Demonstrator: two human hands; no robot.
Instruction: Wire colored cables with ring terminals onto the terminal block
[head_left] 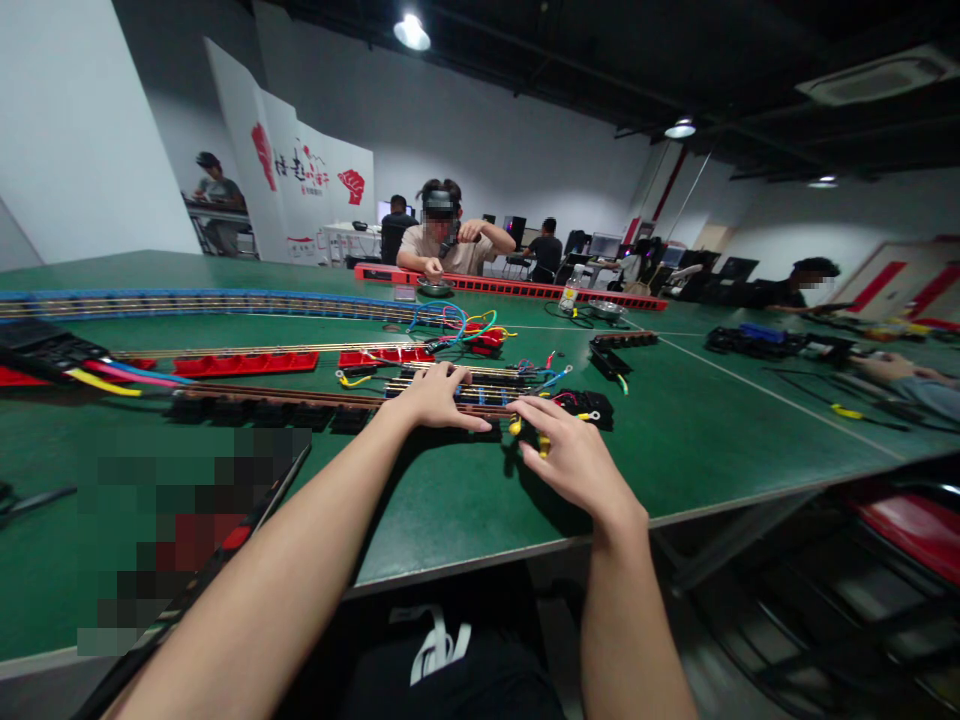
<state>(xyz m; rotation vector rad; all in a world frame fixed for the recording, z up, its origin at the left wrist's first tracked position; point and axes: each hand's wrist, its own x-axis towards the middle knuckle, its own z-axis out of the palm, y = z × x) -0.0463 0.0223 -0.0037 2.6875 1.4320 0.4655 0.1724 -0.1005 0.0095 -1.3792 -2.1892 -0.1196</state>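
My left hand [439, 400] rests with its fingers apart over a long strip of copper-coloured rails [300, 396] on black holders, its thumb stretched to the right along the strip. Just right of it, my right hand [564, 448] curls around a small yellow-and-black piece [517, 424] near the strip's right end; the piece is partly hidden by the fingers. A black end connector [589, 408] with a yellow wire and ring terminal lies beyond my right hand. Blue, red and yellow wires [556, 378] spread behind both hands.
A blue rail strip [225, 304] runs across the back left, near red holders [246, 363]. A long red bar [510, 287], a bottle [571, 290] and a seated person are at the far side. Black parts [757, 341] and another person's hand are at the right.
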